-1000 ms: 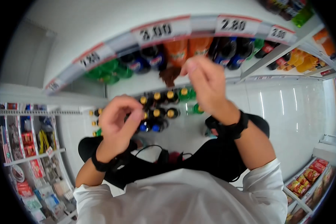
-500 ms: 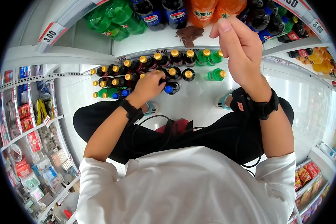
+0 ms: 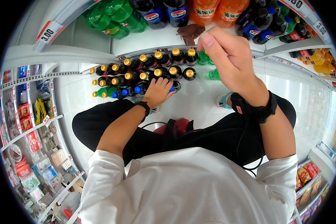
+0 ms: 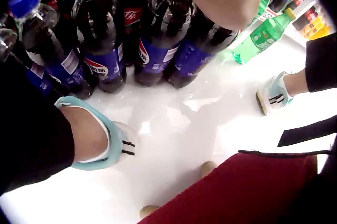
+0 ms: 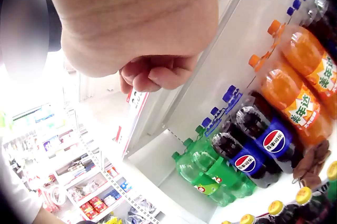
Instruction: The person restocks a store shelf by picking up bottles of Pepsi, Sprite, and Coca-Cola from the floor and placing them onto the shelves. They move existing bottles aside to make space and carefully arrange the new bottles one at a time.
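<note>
Right now, your left hand (image 3: 159, 92) lies with fingers spread over blue-capped cola bottles (image 4: 104, 45) in the nearest row on the floor (image 3: 198, 110); your right hand (image 3: 232, 58) is curled, seemingly around nothing, near the shelf (image 3: 145, 42). Probably best: touch lightly, keeping every bottle upright against its neighbours.

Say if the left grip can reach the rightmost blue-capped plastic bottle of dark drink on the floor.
Probably yes: the left grip is at the bottle; glossy white floor leaves its right side free, dark yellow-capped bottles behind.
</note>
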The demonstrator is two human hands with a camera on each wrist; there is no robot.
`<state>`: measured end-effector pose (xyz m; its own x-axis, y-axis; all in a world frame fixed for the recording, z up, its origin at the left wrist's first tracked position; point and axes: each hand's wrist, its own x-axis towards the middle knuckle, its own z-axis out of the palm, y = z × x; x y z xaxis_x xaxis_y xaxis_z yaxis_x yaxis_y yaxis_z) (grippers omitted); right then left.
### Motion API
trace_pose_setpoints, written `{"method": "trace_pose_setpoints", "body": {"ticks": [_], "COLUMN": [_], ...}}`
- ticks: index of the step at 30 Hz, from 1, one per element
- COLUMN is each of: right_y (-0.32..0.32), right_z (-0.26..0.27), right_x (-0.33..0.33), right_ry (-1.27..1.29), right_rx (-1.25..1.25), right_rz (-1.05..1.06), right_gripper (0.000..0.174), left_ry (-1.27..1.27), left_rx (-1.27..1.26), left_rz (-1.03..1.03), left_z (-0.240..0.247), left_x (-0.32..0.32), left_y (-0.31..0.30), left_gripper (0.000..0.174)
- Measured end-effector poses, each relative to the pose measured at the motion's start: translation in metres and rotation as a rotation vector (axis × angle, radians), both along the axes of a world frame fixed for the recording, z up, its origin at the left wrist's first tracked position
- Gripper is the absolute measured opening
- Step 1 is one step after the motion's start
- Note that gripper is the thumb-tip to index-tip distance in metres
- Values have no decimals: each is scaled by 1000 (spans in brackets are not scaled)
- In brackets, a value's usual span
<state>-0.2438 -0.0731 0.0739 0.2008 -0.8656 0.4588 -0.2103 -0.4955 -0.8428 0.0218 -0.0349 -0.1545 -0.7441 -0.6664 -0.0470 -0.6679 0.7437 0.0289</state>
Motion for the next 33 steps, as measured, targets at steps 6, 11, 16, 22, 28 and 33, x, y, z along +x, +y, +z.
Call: {"method": "trace_pose_setpoints", "body": {"ticks": [6,11,16,22,28,33], "right_y": [0,3,2,1,1,4], "right_z": [-5,-2,-3,-6,-6,-5], "right_x": [2,2,4,6,5,2], "right_ry": [20,46,35,56,53,120], "right_rx": [-35,10,2,-77,-105,-115], "right_rz": [-3,-4,-3,-11,-10,36], "right_gripper": [27,26,25,23,23,21], "left_ry": [-8,-28,-11,-16,-19,-23], "left_rx": [-48,19,43,101,179,205], "left_rz": [-183,-220,-239,-237,-279,-395], "left_z": [-6,-6,-5,-13,-7,-3], "left_x": [14,15,14,16,10,5], "left_y": [-16,-24,-26,-22,-14,0], "left_gripper": [44,44,41,43,36,33]}}
